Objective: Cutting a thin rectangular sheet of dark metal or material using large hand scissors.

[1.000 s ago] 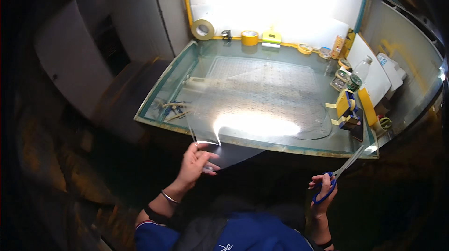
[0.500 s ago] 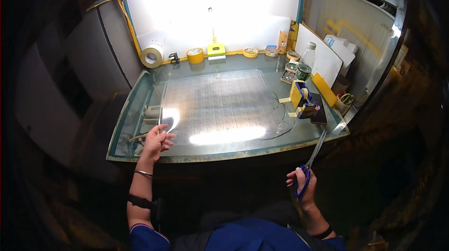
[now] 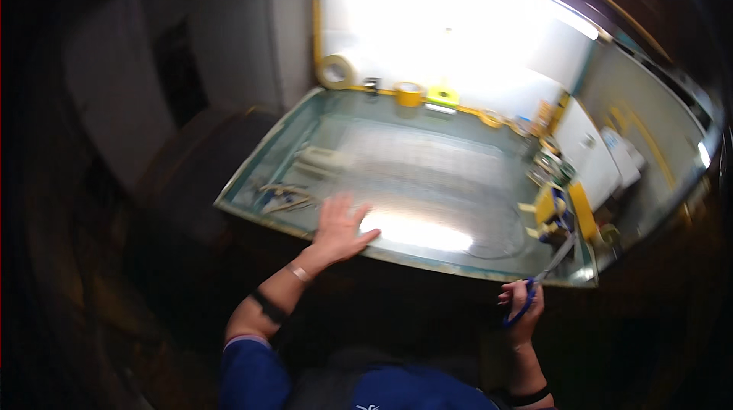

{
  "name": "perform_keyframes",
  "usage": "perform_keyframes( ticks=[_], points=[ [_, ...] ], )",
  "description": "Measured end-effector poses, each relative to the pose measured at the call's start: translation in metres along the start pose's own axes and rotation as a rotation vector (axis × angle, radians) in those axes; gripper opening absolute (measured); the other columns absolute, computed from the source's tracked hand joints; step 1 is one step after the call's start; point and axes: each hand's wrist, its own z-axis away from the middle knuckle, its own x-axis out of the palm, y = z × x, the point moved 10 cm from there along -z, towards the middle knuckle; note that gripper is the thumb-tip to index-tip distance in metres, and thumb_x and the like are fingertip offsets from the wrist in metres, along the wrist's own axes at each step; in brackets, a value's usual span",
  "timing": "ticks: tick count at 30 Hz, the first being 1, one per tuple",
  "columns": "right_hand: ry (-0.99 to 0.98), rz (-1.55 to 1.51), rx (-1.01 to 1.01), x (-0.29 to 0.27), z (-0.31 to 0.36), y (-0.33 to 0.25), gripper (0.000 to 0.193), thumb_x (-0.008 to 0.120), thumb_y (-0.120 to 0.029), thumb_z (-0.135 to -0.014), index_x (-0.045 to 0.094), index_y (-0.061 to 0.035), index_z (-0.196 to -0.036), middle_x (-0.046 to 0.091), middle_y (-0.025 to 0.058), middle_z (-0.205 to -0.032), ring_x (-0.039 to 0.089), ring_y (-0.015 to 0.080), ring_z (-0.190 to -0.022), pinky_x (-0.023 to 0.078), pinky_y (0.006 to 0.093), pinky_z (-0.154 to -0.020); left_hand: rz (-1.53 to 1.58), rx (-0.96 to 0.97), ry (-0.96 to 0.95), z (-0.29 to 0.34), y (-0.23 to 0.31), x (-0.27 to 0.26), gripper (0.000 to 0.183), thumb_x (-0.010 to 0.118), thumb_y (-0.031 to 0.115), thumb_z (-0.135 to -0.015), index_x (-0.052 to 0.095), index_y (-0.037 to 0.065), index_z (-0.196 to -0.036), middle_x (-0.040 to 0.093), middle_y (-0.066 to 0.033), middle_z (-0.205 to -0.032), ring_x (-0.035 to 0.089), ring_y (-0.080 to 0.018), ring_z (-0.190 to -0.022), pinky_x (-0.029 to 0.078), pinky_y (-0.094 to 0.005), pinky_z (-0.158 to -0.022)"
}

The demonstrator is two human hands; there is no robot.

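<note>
My left hand (image 3: 341, 233) is spread with the fingers apart over the near left part of the glass tabletop (image 3: 343, 253). Motion blur hides whether it touches the surface. A large pale printed sheet (image 3: 435, 169) lies just beyond it, with a bright glare along its near side. My right hand (image 3: 527, 322) is closed around the blue handles of a pair of scissors (image 3: 557, 259) at the table's near right edge. The blades point up and away, toward a yellow and blue tape dispenser (image 3: 551, 208) with pale strips sticking out on its left.
Along the back stand a large tape roll (image 3: 336, 72), a yellow tape roll (image 3: 408, 94) and a lime-green box (image 3: 442, 96). A white board (image 3: 586, 143) leans at the right, with a clear bottle (image 3: 563, 173) nearby. Several blurred tools (image 3: 284, 198) lie at the left.
My left hand has moved right, and its curled fingers have spread out. The scissors remain in my right hand, slightly farther right. The whole view has turned and tilted, and is blurred.
</note>
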Motion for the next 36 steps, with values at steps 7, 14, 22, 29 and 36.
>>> perform_keyframes(
  ticks=[7, 14, 22, 29, 36],
  points=[
    [0.004, 0.01, -0.213, 0.046, -0.079, 0.011, 0.024, 0.046, -0.023, -0.09, 0.051, -0.0005, -0.084, 0.057, 0.0075, -0.072, 0.053, 0.0131, -0.058, 0.044, 0.0244, -0.054, 0.147, -0.042, -0.09, -0.035, -0.002, 0.027, 0.064, 0.037, 0.056, -0.086, 0.034, 0.016, -0.135, 0.019, -0.0239, -0.142, 0.013, -0.0374, -0.133, 0.005, -0.0535, -0.106],
    [0.085, 0.011, -0.119, 0.054, -0.092, 0.042, 0.033, 0.044, -0.032, -0.091, 0.051, -0.0011, -0.081, 0.053, 0.0058, -0.069, 0.051, 0.0134, -0.057, 0.043, 0.0241, -0.054, 0.258, -0.008, 0.751, 0.038, -0.125, -0.096, 0.044, 0.059, 0.018, -0.082, 0.048, 0.005, -0.122, 0.043, -0.0187, -0.127, 0.041, -0.0325, -0.119, 0.024, -0.0468, -0.103],
    [0.203, 0.132, -0.222, 0.056, -0.08, 0.029, 0.038, 0.045, -0.034, -0.092, 0.053, 0.0006, -0.079, 0.051, 0.0053, -0.064, 0.048, 0.0125, -0.055, 0.042, 0.023, -0.054, 0.146, -1.354, 0.447, 0.25, -0.432, -0.017, 0.051, 0.041, 0.035, -0.09, 0.035, 0.008, -0.132, 0.041, -0.0168, -0.132, 0.039, -0.0344, -0.121, 0.032, -0.0416, -0.1],
    [0.181, 0.164, -0.188, 0.054, -0.083, 0.036, 0.033, 0.048, -0.032, -0.091, 0.051, -0.0022, -0.078, 0.05, 0.0032, -0.064, 0.048, 0.0112, -0.055, 0.04, 0.0222, -0.053, -0.141, -1.134, -0.08, 0.209, -0.436, 0.048, 0.067, 0.035, 0.058, -0.085, 0.034, 0.011, -0.134, 0.03, -0.0135, -0.141, 0.023, -0.0267, -0.132, 0.012, -0.048, -0.108],
    [0.179, 0.188, -0.2, 0.063, -0.082, 0.034, 0.029, 0.05, -0.029, -0.09, 0.051, -0.0033, -0.078, 0.051, 0.0025, -0.065, 0.047, 0.0097, -0.054, 0.039, 0.0212, -0.051, -0.24, -0.844, -0.204, 0.179, -0.446, 0.086, 0.033, 0.044, 0.037, -0.086, 0.062, 0.012, -0.099, 0.058, -0.0117, -0.108, 0.055, -0.0284, -0.103, 0.038, -0.0482, -0.093]
  ],
)
